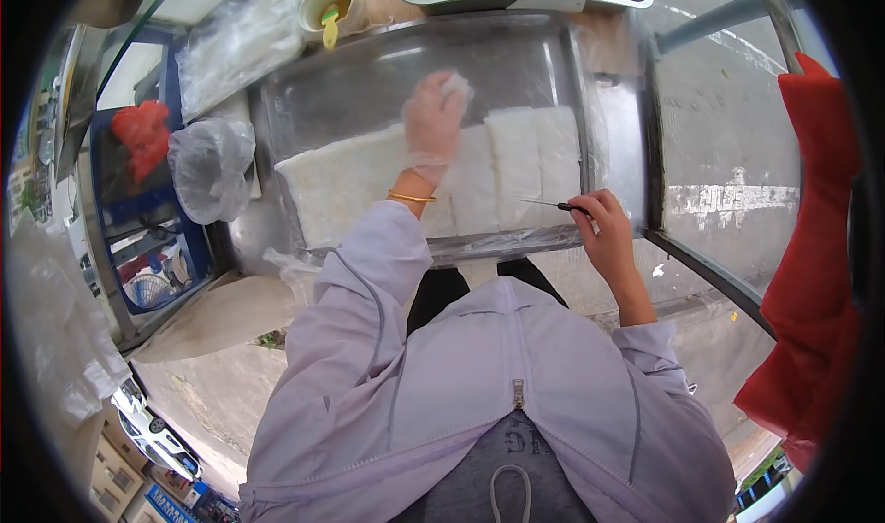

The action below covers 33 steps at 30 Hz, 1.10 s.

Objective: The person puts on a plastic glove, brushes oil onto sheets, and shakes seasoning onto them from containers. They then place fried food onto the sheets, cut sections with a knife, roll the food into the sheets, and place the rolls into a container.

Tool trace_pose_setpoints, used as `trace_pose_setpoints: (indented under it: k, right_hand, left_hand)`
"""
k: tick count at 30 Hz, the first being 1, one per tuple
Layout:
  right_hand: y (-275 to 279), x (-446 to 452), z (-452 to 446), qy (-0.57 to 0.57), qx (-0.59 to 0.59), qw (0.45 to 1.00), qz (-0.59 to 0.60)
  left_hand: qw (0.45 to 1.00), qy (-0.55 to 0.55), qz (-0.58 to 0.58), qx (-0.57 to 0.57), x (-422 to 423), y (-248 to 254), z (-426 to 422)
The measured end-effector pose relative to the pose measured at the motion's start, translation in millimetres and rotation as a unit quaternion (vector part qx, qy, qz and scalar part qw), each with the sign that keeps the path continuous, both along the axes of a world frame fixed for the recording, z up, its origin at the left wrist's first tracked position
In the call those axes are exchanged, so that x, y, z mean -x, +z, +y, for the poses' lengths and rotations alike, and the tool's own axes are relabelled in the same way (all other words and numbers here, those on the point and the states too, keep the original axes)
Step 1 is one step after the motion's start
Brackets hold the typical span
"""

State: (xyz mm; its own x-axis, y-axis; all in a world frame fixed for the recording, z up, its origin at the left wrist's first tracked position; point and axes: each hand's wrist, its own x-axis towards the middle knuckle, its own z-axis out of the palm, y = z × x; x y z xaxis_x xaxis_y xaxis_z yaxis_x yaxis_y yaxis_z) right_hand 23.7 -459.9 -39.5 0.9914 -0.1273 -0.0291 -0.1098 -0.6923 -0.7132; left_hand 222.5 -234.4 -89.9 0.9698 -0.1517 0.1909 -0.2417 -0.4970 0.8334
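White rectangular slab (350,187): one, under the left wrist, left of the right hand
Plastic-gloved left hand (431,122): closed round one small white wad (455,86)
Bare right hand (608,233): pinching one thin black-handled blade (572,208)

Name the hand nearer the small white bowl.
Left. The left hand is right of the bowl, over the tray; the right hand is farther, at the tray's near right corner.
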Motion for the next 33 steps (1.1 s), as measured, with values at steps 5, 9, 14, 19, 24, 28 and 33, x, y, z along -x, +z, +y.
trace_pose_setpoints:
  k: [5,9,14,19,24,28,33]
  right_hand:
    - [-4,22,-4,-0.011,0.003,1.000,-0.011]
    - [-3,23,4,0.006,0.015,1.000,0.004]
    - [-3,19,1,-0.050,-0.014,0.998,-0.033]
    - [-5,7,-14,-0.101,-0.043,0.994,-0.020]
    - [-2,-2,-15,-0.087,-0.040,0.994,-0.046]
    - [-3,-2,-17,-0.079,-0.029,0.995,-0.061]
    - [-3,5,-21,-0.083,-0.030,0.996,-0.029]
  left_hand:
    - [0.976,-0.175,-0.119,-0.049,32,25,-34]
    - [0.939,-0.226,-0.171,-0.197,55,-2,-41]
    - [0.972,-0.126,-0.164,-0.116,68,19,-16]
    - [0.950,-0.235,-0.064,-0.198,109,22,-4]
    - [0.919,-0.242,-0.012,-0.312,128,11,-29]
    - [0.922,-0.199,-0.053,-0.329,136,3,-35]
    - [0.911,-0.209,-0.045,-0.354,137,3,-36]
